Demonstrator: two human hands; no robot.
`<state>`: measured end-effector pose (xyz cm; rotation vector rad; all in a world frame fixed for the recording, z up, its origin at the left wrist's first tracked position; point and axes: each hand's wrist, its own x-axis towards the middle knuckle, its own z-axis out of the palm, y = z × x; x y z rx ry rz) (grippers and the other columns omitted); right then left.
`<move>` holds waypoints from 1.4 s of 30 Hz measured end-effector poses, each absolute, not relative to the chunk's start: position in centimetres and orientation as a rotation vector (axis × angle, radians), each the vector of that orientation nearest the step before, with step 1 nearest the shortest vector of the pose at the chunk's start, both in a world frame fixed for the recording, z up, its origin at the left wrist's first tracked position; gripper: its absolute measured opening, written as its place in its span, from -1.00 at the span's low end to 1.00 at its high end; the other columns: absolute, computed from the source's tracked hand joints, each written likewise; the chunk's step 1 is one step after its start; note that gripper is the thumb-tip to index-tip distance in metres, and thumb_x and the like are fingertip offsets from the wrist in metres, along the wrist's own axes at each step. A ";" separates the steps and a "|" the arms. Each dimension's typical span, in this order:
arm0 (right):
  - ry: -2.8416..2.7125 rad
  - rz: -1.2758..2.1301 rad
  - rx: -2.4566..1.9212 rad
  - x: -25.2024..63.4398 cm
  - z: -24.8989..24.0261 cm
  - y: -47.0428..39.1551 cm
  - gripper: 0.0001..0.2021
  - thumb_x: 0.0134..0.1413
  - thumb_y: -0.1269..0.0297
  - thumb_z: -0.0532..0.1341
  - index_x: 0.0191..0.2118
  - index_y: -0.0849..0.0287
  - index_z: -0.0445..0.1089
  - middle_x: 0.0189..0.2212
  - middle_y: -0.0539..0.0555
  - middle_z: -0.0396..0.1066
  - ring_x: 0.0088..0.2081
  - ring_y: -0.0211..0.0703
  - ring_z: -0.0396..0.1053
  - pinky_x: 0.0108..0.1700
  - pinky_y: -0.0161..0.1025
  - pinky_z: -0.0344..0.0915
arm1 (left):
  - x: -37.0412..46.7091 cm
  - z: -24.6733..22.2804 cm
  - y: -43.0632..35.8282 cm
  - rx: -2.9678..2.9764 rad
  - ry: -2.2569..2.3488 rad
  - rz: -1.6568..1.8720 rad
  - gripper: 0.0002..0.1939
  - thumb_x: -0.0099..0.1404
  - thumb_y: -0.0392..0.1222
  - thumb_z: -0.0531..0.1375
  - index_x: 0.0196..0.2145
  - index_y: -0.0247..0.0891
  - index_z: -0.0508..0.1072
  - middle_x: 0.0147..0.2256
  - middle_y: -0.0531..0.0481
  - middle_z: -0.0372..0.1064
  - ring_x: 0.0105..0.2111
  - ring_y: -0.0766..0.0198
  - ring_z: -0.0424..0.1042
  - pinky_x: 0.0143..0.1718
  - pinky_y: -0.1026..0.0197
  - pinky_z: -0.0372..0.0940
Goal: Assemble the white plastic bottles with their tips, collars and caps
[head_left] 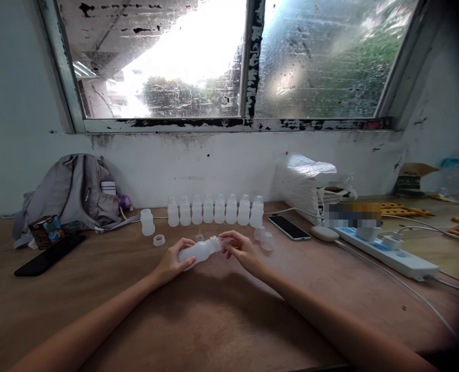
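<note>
My left hand (178,256) is wrapped round a frosted white baby bottle (200,251), which lies tilted with its threaded neck to the right. At that neck, my right hand (240,249) has its fingers closed on a small clear piece (224,241); its exact shape is partly hidden. Just behind the bottle a clear nipple (199,236) stands on the table. A white screw ring (158,240) lies left of it, near an uncapped bottle (147,222). Clear dome caps (266,241) lie to the right of my right hand.
A row of several capped bottles (214,211) stands behind my hands. Phones (289,227) (49,256) lie on both sides. A grey backpack (72,194) rests at left; a white bag (301,183), power strip (388,251) and cables are at right.
</note>
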<state>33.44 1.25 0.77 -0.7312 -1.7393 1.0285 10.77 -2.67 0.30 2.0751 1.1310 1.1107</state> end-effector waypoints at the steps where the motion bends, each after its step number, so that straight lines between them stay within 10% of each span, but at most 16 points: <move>1: -1.760 1.024 -0.731 33.4 0.7 1.1 -0.76 -0.08 0.22 0.16 -0.25 0.21 0.29 -0.58 -0.03 0.29 -0.52 -0.27 0.28 -0.50 -0.29 0.28 | 10.8 0.5 -2.8 2.091 1.132 1.103 -0.70 0.12 -0.13 0.11 -0.18 -0.24 0.24 -0.24 -0.02 0.35 -0.25 0.21 0.34 -0.24 0.24 0.20; 26: -1.760 1.067 -0.691 33.1 0.2 0.5 -0.75 -0.13 0.18 0.22 -0.31 0.23 0.33 -0.51 0.00 0.33 -0.48 -0.30 0.28 -0.42 -0.32 0.25 | 10.1 0.0 -2.2 2.044 1.088 1.111 -0.74 0.14 -0.08 0.08 -0.25 -0.28 0.32 -0.34 -0.01 0.36 -0.34 0.23 0.33 -0.35 0.29 0.18; 35: -1.970 0.891 -1.036 33.2 0.1 0.2 -0.48 0.04 -0.06 -0.06 -0.74 0.22 0.13 -0.82 -0.09 0.03 -0.74 -0.41 0.01 -0.66 -0.40 -0.03 | 10.3 0.4 -2.8 2.171 1.041 1.012 -0.71 0.12 -0.07 0.10 -0.24 -0.28 0.34 -0.26 -0.03 0.36 -0.30 0.21 0.33 -0.26 0.24 0.20; 42: -2.056 0.995 -0.963 33.6 0.8 0.4 -0.62 -0.04 -0.05 0.05 -0.55 0.20 0.21 -0.67 -0.07 0.21 -0.70 -0.40 0.11 -0.66 -0.42 0.02 | 10.3 0.2 -2.7 2.208 1.071 1.010 -0.70 0.13 -0.06 0.07 -0.23 -0.28 0.33 -0.27 -0.03 0.38 -0.31 0.21 0.36 -0.29 0.24 0.23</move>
